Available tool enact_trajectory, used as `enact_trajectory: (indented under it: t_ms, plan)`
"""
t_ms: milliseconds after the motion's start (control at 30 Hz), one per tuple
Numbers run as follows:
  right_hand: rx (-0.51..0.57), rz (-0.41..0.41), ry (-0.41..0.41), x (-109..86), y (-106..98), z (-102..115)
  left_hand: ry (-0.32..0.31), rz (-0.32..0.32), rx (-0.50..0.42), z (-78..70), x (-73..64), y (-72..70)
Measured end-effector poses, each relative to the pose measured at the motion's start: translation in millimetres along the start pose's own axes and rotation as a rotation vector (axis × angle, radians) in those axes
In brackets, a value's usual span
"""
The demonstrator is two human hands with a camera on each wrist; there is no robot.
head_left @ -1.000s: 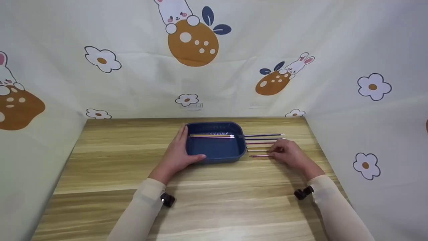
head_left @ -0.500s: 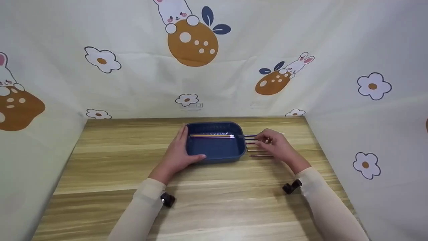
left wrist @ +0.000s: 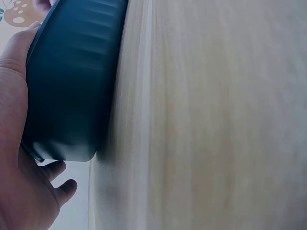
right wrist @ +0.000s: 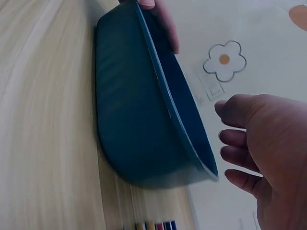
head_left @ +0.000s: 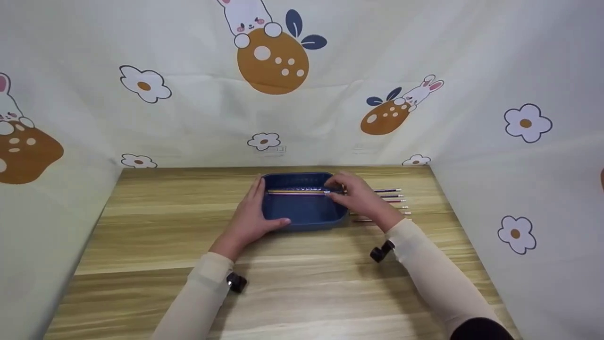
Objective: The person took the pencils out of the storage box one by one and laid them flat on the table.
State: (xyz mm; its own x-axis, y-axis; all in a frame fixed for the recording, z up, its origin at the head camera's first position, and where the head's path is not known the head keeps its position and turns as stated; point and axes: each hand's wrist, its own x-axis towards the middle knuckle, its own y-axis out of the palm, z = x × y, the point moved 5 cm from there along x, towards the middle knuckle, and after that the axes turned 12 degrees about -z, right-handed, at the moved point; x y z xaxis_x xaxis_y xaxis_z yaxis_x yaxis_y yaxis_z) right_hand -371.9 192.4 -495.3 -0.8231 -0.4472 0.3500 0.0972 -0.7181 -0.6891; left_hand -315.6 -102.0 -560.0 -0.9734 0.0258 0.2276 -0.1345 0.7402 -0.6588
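Observation:
A dark blue rectangular plastic box stands on the table. My left hand grips its left end, thumb over the front rim and fingers along the far side; the left wrist view also shows that hand against the wall. Inside, a few pencils lie side by side along the box's length. Over the right end of the box is my right hand, fingertips near the eraser ends of those pencils. In the right wrist view its fingers are slightly bent, apart from the thumb, with nothing between them.
Several pencils lie in a parallel row on the wooden table right of the box, erasers pointing right, partly under my right forearm. A patterned cloth rises behind the table and at both sides.
My right hand has moved left from the row of pencils on the table to above the box's right end. The left hand and the box have stayed in place.

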Motion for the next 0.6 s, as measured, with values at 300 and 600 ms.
enact_trajectory:
  t_ms: [300, 600]
  plan:
    - [-0.11, 0.17, -0.008, 25.3, 32, 16, -0.01, -0.003, -0.004, -0.1, -0.4, -0.4]
    - [-0.239, 0.241, -0.039, 40.2, 59, 13, 0.008, -0.003, -0.011, -0.3, -0.3, 0.0]
